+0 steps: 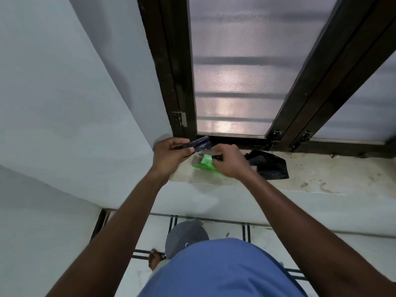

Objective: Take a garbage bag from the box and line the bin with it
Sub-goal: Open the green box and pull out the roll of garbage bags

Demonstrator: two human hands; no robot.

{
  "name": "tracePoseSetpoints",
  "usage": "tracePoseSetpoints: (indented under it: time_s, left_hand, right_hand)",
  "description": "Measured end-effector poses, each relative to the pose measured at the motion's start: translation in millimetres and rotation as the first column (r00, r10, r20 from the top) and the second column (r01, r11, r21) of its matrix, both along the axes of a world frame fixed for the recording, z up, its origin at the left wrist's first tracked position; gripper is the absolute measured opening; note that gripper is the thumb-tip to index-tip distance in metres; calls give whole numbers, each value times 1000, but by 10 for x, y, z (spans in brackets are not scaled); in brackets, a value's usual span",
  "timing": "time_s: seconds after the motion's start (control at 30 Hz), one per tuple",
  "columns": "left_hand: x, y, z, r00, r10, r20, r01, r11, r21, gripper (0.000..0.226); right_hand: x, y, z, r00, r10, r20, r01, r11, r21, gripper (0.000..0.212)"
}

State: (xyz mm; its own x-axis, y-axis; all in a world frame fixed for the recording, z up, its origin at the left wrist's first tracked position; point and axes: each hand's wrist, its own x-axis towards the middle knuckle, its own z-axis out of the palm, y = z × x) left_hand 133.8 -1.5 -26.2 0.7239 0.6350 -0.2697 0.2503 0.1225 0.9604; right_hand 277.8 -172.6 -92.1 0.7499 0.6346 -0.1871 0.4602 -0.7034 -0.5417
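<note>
Left hand (171,154) pinches dark bag (200,144) — right hand (230,162) grips green box (204,165).

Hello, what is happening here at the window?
A person stands at a pale stone windowsill. The left hand pinches a dark folded garbage bag, while the right hand holds the green bag box on the sill. Another crumpled black bag lies beside it. The grey bin below is partly hidden.

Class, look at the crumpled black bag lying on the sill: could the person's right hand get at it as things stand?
Probably yes: the black bag lies uncovered on the sill just beside the right hand, though that hand holds the green packet.
</note>
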Motion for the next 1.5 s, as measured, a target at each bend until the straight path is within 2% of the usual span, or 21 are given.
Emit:
tracePoseSetpoints:
  time_s: [0.03,0.1,0.17,0.23,0.3,0.37,0.47,0.57,0.7,0.87,0.93,0.97,1.03,1.1,1.13,1.17,1.23,1.3,1.4,1.47,1.5]
  left_hand:
    - [8,-20,4,1000,11,4,-11,1000,-13,31]
    - [21,-32,41,999,30,17,-29,999,-38,35]
    - [28,-18,55,999,37,11,-36,999,-39,36]
    - [25,0,56,999,42,-5,-42,999,-28,36]
    - [15,-13,64,998,50,-25,-49,999,23,34]
    - [13,-19,59,996,54,-65,-40,979,198,29]
    - [41,-11,76,992,31,-120,29,884,467,26]
    - [123,-12,109,984,-33,-173,135,772,621,27]
    - [275,-48,145,958,-125,-258,276,650,708,29]
    - [505,5,131,833,-320,-451,553,468,689,32]
    - [563,0,131,791,-389,-472,607,400,687,42]
    - [571,-7,124,802,-394,-450,589,387,710,49]
    - [537,-33,93,884,-301,-358,460,420,782,48]
    - [488,-64,43,937,-141,-318,345,495,797,28]
    - [473,-80,5,934,-77,-349,329,565,757,16]
    - [460,-93,-35,918,-61,-391,329,665,670,5]
    - [455,-108,-169,892,-124,-435,322,850,418,9]
    - [465,-96,-320,917,-163,-364,246,949,195,1]
    - [502,-51,-500,965,-122,-233,136,990,43,19]
    - [513,-34,-530,971,-101,-215,118,991,67,28]
    - [521,-24,-539,974,-97,-205,113,991,67,32]
  right_hand:
    - [-29,66,-69,987,110,117,-94,986,-138,66]
    - [-66,241,-176,929,272,253,-175,922,-346,79]
    - [-79,379,-248,892,336,303,-179,877,-445,67]
    - [-56,447,-277,884,334,328,-153,868,-472,48]
    - [-30,455,-250,910,262,320,-123,910,-395,50]
    - [-6,418,-198,949,155,275,-90,968,-235,58]
    - [26,307,-172,983,57,175,-56,998,-8,61]
    - [23,199,-201,1000,24,18,-27,983,182,62]
    - [1,138,-195,997,14,-74,7,963,271,63]
    - [-9,109,-189,995,8,-103,24,951,307,62]
    - [-12,100,-181,994,1,-110,35,946,323,62]
    - [-12,99,-181,994,-5,-108,41,942,333,61]
    - [-13,92,-197,995,-31,-99,64,933,355,57]
    - [-14,84,-211,992,-79,-93,108,924,366,55]
    - [-15,84,-223,991,-101,-93,129,920,369,55]
    - [-20,87,-236,989,-118,-90,143,919,367,55]
    - [-42,102,-265,986,-134,-97,160,920,357,56]
    - [-87,117,-262,982,-125,-140,170,910,379,58]
    - [-150,131,-202,944,-160,-289,284,838,465,44]
    - [-161,140,-177,894,-203,-400,390,792,469,34]
    - [-160,142,-180,884,-224,-411,413,786,459,36]
